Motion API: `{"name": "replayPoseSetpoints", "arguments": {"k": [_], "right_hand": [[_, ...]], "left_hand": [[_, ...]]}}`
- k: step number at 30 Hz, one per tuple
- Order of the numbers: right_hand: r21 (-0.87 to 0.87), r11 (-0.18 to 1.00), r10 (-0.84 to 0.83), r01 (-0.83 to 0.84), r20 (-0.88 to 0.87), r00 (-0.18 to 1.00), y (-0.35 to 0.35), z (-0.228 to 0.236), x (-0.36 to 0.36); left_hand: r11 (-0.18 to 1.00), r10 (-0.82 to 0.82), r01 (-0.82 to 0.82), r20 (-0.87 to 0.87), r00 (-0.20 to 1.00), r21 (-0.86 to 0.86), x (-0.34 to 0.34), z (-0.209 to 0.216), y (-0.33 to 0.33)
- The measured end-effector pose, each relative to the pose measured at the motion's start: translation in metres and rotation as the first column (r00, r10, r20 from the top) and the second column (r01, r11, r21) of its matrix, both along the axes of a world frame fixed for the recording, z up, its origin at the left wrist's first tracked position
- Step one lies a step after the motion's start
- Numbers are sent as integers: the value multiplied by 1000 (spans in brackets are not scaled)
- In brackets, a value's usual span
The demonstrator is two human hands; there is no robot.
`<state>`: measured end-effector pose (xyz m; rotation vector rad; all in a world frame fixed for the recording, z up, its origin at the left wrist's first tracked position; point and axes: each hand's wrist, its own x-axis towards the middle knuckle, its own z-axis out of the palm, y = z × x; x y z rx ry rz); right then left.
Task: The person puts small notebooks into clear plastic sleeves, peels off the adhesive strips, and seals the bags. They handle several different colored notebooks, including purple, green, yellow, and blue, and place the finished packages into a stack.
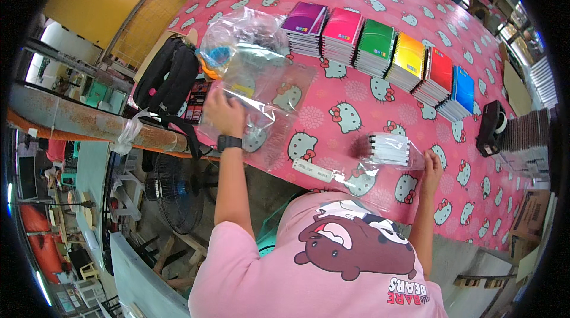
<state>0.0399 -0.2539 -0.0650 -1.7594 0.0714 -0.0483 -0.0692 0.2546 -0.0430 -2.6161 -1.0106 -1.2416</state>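
My left hand (227, 117), with a dark watch on its wrist, rests over a pile of clear plastic bags (285, 101). Its fingers are bent and a little apart, their tips slightly blurred. At the right, my right hand (433, 168) pinches the edge of another clear bag (417, 157). A stack of white-edged spiral notebooks (389, 149) lies in or under that bag; the glare makes it hard to tell which. Beyond stand stacks of spiral notebooks in a row: purple (304, 19), pink (342, 26), green (376, 40), yellow (407, 55), red (439, 73) and blue (462, 89).
A pink patterned cover (332, 92) spreads over the table. A black bag (169, 74) lies at the left edge beside a rusty pipe (77, 117). A black tape dispenser (491, 129) and dark stacked sheets (525, 140) are at the right. A fan (173, 190) stands below.
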Motion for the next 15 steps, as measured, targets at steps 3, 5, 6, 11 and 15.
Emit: {"name": "replayPoseSetpoints", "arguments": {"k": [3,5,6,11,15], "right_hand": [[216,974,87,-61,-114,990,23,56,-12],[-103,962,254,-254,-13,967,44,91,-19],[-307,907,287,-287,-44,957,54,109,-20],[-524,814,348,-249,98,932,62,125,-9],[-81,996,44,-25,244,969,39,130,-15]], "left_hand": [[401,-482,568,361,798,-719,33,24,-97],[-35,-607,661,542,581,-749,45,47,-154],[-59,-617,655,543,569,-753,47,64,-173],[230,-908,611,59,416,-758,59,110,-220],[204,-649,810,543,532,-550,47,119,-213]]}}
